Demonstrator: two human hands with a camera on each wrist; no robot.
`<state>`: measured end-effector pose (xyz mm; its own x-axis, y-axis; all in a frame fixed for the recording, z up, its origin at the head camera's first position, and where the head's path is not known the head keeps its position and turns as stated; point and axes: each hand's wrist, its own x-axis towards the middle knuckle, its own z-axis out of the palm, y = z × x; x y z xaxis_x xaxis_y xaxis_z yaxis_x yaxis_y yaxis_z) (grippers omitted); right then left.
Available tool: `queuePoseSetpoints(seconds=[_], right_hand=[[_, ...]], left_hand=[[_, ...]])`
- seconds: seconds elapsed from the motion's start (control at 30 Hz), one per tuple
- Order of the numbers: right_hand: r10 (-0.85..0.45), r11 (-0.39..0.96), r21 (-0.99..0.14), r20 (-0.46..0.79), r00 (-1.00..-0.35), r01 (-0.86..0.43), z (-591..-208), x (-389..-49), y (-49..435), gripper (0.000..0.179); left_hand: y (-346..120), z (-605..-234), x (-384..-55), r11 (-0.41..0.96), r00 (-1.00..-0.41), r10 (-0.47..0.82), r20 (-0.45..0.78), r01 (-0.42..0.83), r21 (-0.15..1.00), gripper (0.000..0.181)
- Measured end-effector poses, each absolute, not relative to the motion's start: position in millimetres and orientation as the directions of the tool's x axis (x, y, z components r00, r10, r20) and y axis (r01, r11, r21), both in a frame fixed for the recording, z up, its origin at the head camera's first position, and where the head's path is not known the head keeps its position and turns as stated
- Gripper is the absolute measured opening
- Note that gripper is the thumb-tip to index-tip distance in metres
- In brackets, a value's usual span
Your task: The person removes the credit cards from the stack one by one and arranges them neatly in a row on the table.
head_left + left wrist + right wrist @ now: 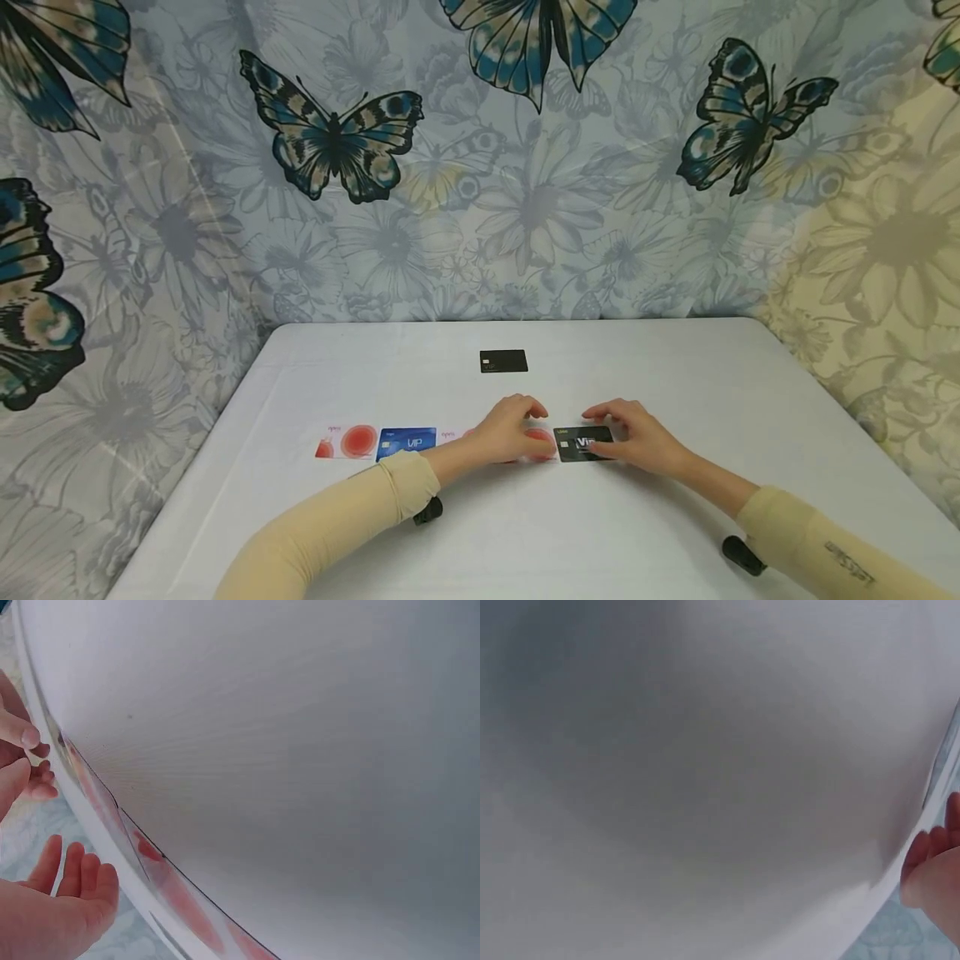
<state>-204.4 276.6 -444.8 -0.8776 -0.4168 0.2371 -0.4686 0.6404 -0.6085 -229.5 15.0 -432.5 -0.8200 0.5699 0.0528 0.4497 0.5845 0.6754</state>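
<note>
In the head view, my left hand (510,429) is over a white card with red circles (540,434), covering much of it; thumb and index finger are apart. Right of that lies a black VIP card (573,444), flat on the table. At its right edge my right hand (637,437) has its thumb over the lower corner and its index finger above the upper edge. To the left, a blue VIP card (405,442) sits beside another white card with a red circle (347,442). My left hand (64,911) has loosely bent fingers in the left wrist view.
Another black card (503,361) lies farther back, behind the row. The white table (637,533) ends at a far edge against a wall covering (540,217) printed with butterflies and flowers. A dark device sits under each forearm.
</note>
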Motion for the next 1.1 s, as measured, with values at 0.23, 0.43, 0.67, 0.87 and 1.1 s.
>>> queuePoseSetpoints(seconds=[0.23, 0.43, 0.67, 0.87, 1.1], right_hand=[[-0.404, 0.612, -0.66, 0.212, -0.89, -0.435, -442.9, -208.8, 254.4, 0.04], [-0.42, 0.573, -0.7, 0.196, -0.886, -0.426, -442.5, -209.1, 233.0, 0.04], [-0.399, 0.533, -0.773, 0.129, -0.908, -0.344, -440.7, -205.5, 211.6, 0.04], [-0.403, 0.491, -0.816, 0.099, -0.91, -0.307, -440.4, -202.9, 201.6, 0.041], [-0.43, 0.472, -0.82, 0.107, -0.897, -0.324, -440.8, -204.2, 193.7, 0.041]], left_hand=[[-10.0, -432.0, -223.1, 0.544, -0.842, 0.535, 0.072, 0.409, 0.733, 0.048], [-31.5, -433.2, -214.9, 0.494, -0.851, 0.518, 0.087, 0.38, 0.782, 0.043], [-46.3, -435.6, -206.7, 0.473, -0.872, 0.481, 0.085, 0.341, 0.812, 0.045], [-52.8, -436.1, -204.7, 0.443, -0.872, 0.479, 0.101, 0.339, 0.83, 0.044], [-56.7, -432.7, -205.3, 0.452, -0.883, 0.461, 0.085, 0.316, 0.834, 0.041]])
